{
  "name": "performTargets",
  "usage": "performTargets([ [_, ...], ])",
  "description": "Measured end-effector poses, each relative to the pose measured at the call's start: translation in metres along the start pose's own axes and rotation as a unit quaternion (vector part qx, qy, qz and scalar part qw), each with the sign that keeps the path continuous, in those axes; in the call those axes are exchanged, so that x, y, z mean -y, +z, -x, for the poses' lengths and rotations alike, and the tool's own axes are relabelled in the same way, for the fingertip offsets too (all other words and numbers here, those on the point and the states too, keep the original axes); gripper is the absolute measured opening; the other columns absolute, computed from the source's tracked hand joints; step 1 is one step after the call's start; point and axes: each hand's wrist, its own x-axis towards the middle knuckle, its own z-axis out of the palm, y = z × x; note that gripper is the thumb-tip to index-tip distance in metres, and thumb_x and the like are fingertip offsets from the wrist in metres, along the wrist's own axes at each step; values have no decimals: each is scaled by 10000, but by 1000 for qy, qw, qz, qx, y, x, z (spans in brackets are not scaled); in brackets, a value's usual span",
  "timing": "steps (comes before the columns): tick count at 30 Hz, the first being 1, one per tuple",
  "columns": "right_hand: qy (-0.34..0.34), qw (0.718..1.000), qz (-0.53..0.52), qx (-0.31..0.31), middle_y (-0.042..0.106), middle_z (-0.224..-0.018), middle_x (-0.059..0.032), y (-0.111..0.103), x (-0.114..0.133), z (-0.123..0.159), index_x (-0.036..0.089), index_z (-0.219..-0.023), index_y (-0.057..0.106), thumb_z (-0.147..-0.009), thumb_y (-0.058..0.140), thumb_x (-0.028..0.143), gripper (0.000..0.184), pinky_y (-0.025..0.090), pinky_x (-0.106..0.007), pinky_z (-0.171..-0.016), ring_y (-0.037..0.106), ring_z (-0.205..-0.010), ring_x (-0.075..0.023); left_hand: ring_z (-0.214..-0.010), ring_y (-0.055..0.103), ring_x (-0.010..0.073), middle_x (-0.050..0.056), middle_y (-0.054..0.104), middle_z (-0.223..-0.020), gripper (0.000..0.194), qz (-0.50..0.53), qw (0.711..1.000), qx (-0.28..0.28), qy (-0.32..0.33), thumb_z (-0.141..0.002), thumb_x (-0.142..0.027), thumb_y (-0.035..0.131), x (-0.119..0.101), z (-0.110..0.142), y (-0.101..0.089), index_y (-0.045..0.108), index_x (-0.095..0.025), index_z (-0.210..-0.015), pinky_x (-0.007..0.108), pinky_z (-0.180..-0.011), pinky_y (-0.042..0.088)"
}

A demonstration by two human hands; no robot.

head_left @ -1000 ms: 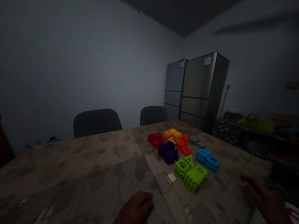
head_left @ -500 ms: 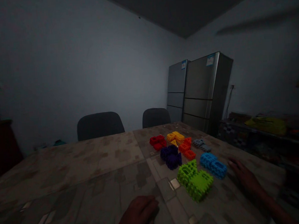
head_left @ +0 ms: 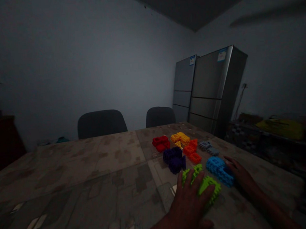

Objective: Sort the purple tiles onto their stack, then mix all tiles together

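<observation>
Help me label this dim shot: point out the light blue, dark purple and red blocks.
Light blue blocks (head_left: 218, 170): head view, near the cluster's middle.
Dark purple blocks (head_left: 177, 163): head view, on the nearer lump.
Red blocks (head_left: 161, 143): head view, around the cluster's centre.

Dim room light, dark edges

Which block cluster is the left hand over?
The lime-green cluster, partly covered by the left hand; the blue cluster is by the right hand, and the left covers no other.
</observation>
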Motion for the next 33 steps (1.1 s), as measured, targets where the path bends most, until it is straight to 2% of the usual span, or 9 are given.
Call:
performTargets([
  [3,12,1000,-11,7,690,-1237,-123,-3,-6,-6,226,-1172,659,-762,503,650,610,507,-448,-989,609,-1200,-349,-1498,113,412,114,142,-1657,1004,2,1000,-15,-4,-744,-502,769,2,2,4,173,-347,-1537,766,-1105,135],
  [8,18,999,-30,20,674,-1269,-124,-2,-16,-8,217,-1187,650,-798,485,656,610,466,-452,-1049,619,-1188,-332,-1497,135,399,110,185,-1649,857,-5,1000,-19,6,-822,-553,667,1,-1,16,226,-333,-1524,757,-1115,129],
  [14,3,999,-37,36,688,-1254,-84,1,-12,-4,244,-1131,679,-788,518,650,556,428,-430,-1097,593,-1229,-318,-1488,169,399,114,210,-1643,801,-23,999,-31,-4,-842,-525,663,1,-5,21,276,-295,-1505,728,-1133,152],
  [21,16,999,-29,3,703,-1204,-97,3,-10,-10,250,-1085,682,-742,516,669,566,404,-471,-1109,608,-1200,-340,-1487,183,385,118,242,-1633,764,-26,999,-31,-1,-872,-519,616,1,-4,19,264,-283,-1508,729,-1126,182],
  [26,17,999,-38,15,706,-1204,-97,2,-8,-7,247,-1053,686,-746,510,661,545,414,-462,-1106,598,-1218,-333,-1499,160,354,110,216,-1642,726,-25,999,-35,6,-917,-498,568,-1,-1,15,228,-286,-1523,693,-1149,174],
  [29,21,999,-41,13,665,-1280,-118,-3,-8,-1,232,-1114,668,-783,489,661,570,367,-484,-1139,562,-1261,-343,-1501,152,354,109,208,-1645,739,-27,999,-35,9,-910,-488,577,1,5,19,215,-296,-1525,712,-1143,144],
  [33,33,998,-45,-2,610,-1355,-141,-9,-12,9,217,-1194,627,-817,459,663,607,321,-492,-1166,512,-1311,-347,-1506,154,316,98,224,-1642,638,-30,999,-36,7,-959,-460,494,6,17,22,239,-286,-1517,677,-1163,143],
])
